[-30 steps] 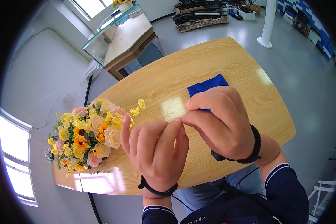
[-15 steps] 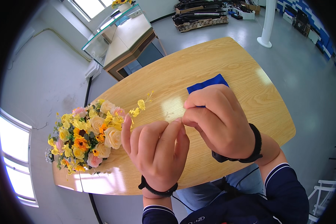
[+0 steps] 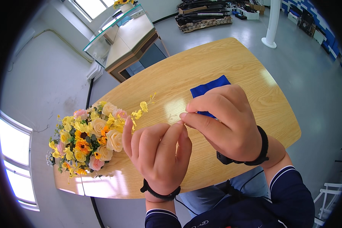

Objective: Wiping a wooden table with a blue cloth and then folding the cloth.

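Two hands meet over a wooden counter. Left hand has fingers curled upward, tips touching the right hand, whose thumb and forefinger are pinched together; whether anything is held there cannot be told. Blue cloth lies on the counter, partly hidden under the right hand. Bouquet of yellow, orange and pink flowers lies left of the hands.

The counter is pale wood with a fine straight grain. A cloth on it is plain deep blue. The bouquet at the left mixes yellow, orange, cream and pink blooms among green leaves. Both wrists carry black bands, and the sleeves are navy with thin white stripes at the cuffs. The floor is grey.
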### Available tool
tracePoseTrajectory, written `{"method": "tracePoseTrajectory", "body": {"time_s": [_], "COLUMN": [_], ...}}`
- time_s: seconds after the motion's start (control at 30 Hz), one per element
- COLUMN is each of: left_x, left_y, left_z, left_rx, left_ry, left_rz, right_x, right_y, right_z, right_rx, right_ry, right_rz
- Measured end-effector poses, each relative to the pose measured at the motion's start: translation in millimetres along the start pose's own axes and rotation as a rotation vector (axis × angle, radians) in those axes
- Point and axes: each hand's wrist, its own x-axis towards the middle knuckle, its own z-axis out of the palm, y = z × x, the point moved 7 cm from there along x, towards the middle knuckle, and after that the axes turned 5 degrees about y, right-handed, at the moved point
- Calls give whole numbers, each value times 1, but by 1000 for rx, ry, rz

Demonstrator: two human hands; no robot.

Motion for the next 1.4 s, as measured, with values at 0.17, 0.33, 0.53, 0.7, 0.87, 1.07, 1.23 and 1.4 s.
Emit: {"method": "tracePoseTrajectory", "body": {"time_s": [0.17,0.33,0.53,0.7,0.87,1.07,1.23,1.4], "left_x": [0,0,1,1,1,0,-1,-1], "left_y": [0,3,3,4,-3,-10,-12,-11], "left_z": [1,5,8,5,2,0,0,-1], "left_rx": [2,24,-6,-195,-449,-575,-624,-595], "left_ry": [-14,-80,-105,-88,-68,-22,-5,-6], "left_rz": [-3,33,44,-30,-156,-245,-262,-235], "right_x": [0,-3,-3,-2,-1,-4,-6,-9], "right_y": [0,0,1,10,21,21,21,23], "right_z": [1,3,4,1,3,8,12,15], "right_rx": [-13,-50,-55,92,639,910,1018,1078], "right_ry": [-19,-63,-83,-91,-49,-197,-198,-195], "right_rz": [-4,-19,-41,80,276,394,431,482]}}
